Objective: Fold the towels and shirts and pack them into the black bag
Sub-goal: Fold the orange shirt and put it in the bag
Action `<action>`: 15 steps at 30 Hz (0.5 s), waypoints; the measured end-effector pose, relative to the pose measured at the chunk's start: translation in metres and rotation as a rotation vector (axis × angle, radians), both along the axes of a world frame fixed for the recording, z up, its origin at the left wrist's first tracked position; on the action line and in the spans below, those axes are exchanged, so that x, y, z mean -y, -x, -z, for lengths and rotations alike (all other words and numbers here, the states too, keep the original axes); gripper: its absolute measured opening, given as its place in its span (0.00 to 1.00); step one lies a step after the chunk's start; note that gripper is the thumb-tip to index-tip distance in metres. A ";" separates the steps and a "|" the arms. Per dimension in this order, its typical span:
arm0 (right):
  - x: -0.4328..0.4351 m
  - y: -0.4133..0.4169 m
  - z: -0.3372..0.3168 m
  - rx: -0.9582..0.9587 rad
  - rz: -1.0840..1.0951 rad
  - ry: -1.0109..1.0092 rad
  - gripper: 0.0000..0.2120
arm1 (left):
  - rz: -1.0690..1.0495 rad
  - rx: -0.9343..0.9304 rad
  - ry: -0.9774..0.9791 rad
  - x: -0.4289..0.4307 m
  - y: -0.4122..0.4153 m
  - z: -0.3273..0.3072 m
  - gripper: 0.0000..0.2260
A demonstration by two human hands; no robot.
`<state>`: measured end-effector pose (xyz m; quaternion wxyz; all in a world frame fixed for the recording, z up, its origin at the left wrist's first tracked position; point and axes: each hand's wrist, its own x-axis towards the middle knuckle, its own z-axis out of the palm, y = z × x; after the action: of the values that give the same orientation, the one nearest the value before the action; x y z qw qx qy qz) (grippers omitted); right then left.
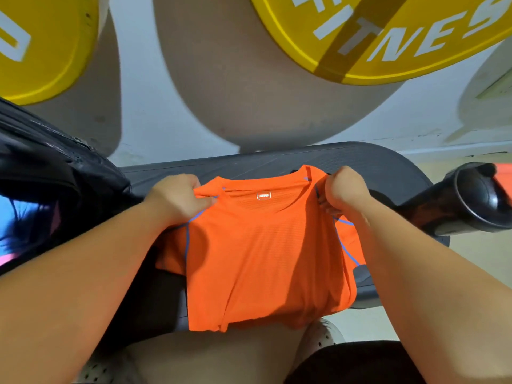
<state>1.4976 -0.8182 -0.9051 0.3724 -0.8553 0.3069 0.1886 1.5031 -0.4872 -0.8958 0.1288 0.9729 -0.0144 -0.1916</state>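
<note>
An orange shirt (266, 253) with blue seams and a small white neck label hangs in front of me over a dark padded bench (346, 162). My left hand (174, 198) pinches its left shoulder. My right hand (345, 189) grips its right shoulder beside the collar. The shirt's sleeves are tucked behind and its hem drops toward my knees. The black bag (50, 173) sits at the left, touching the bench, with a zipper along its top; its inside is hidden.
Two yellow weight plates (388, 37) (41, 51) lean on the white wall behind the bench. A black cylindrical roller pad (476, 198) sticks out at the right. Blue and pink fabric (25, 225) shows at the left edge below the bag.
</note>
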 end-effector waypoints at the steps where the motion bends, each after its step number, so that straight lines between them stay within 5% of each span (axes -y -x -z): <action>1: -0.001 -0.003 0.000 -0.016 -0.005 -0.020 0.16 | 0.061 0.013 -0.051 -0.001 -0.006 0.000 0.18; 8: 0.000 -0.047 -0.005 0.082 -0.188 0.250 0.09 | 0.137 0.220 -0.172 0.000 -0.051 0.007 0.17; 15: -0.005 -0.085 -0.017 0.234 -0.269 0.442 0.13 | 0.223 0.459 -0.300 0.006 -0.094 0.015 0.13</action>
<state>1.5827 -0.8134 -0.8884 0.1816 -0.9647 0.1792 0.0647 1.5974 -0.4932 -0.9105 -0.0448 0.9914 -0.1214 0.0203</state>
